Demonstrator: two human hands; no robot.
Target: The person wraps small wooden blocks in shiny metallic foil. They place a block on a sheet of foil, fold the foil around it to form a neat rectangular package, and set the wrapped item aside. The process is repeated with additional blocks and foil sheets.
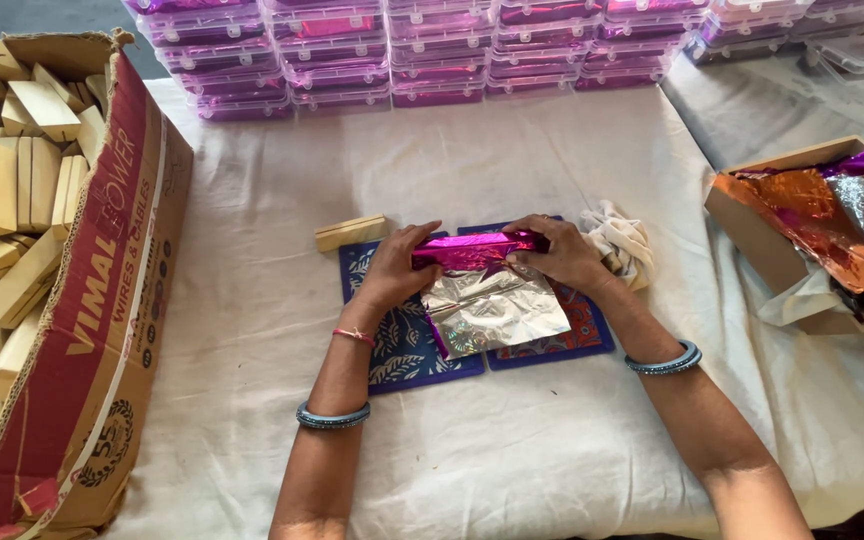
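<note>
Pressing down, both hands, left hand (392,268) and right hand (564,255), close their fingers on a magenta foil-wrapped block (474,250) over blue printed mats (407,340) mid-bench; beyond lie a bare wooden block (350,232), then stacked purple boxes (432,50).

I am in a small packing workshop. My surface (512,440) is covered with a white cloth. On my left a big cardboard box (102,330) is full of little wooden blocks (12,180). At the far edge stand many stacks of clear plastic boxes (432,50) with purple inside. On my right an open box (802,230) holds shiny foil sheets (832,210).
</note>
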